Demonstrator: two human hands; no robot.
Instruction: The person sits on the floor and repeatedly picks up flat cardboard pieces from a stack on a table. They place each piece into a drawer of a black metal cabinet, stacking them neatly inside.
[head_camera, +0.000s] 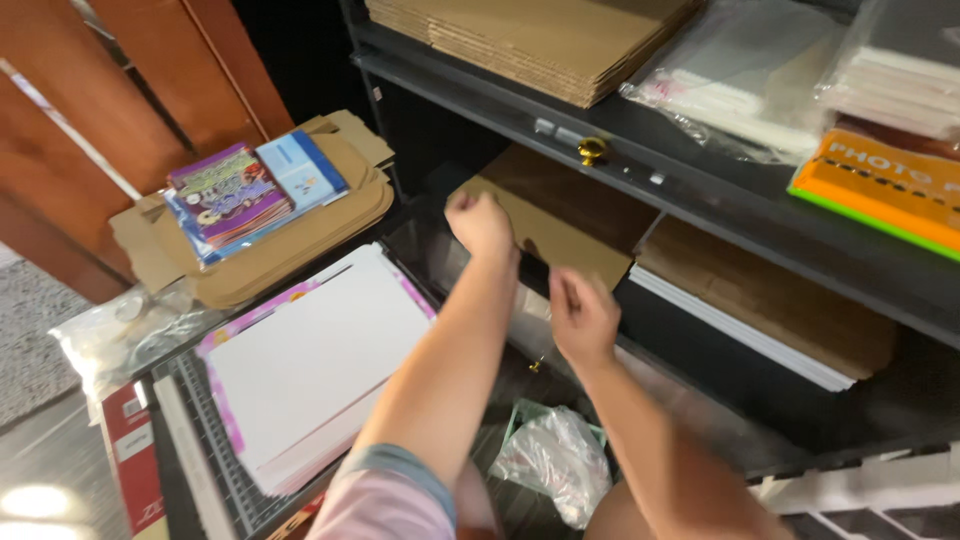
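Head view is directed down at two bare arms that are reached into a dark shelving unit (700, 205). The left hand (480, 225) is closed around the upper left corner of a flat brown cardboard sheet (560, 235), which stands tilted in the lower compartment, just under the shelf edge with a small brass knob (592, 150). The right hand (583, 318) is seen with the fingers curled in at the lower edge of the same sheet; if the edge is really pinched cannot be told, because the fingertips are hidden behind the hand.

Beside the sheet, to the right, a stack of brown and white boards (770, 310) lies flat in the same compartment. On the shelf above, a pile of folded corrugated cardboard (540, 40), clear plastic bags with white sheets (740, 85) and an orange flat box (880, 190) are stored. To the left, a stack of white sheets with pink edges (310, 360) is laid on a dark cutting mat (225, 480), and colourful booklets (250, 195) rest on flattened cardboard boxes (250, 265). A crumpled clear plastic bag (555, 460) lies below the arms.

As a judgement, the sheet is handled best when both edges are held evenly, so that it is not bent and not caught on the shelf edge or the knob.
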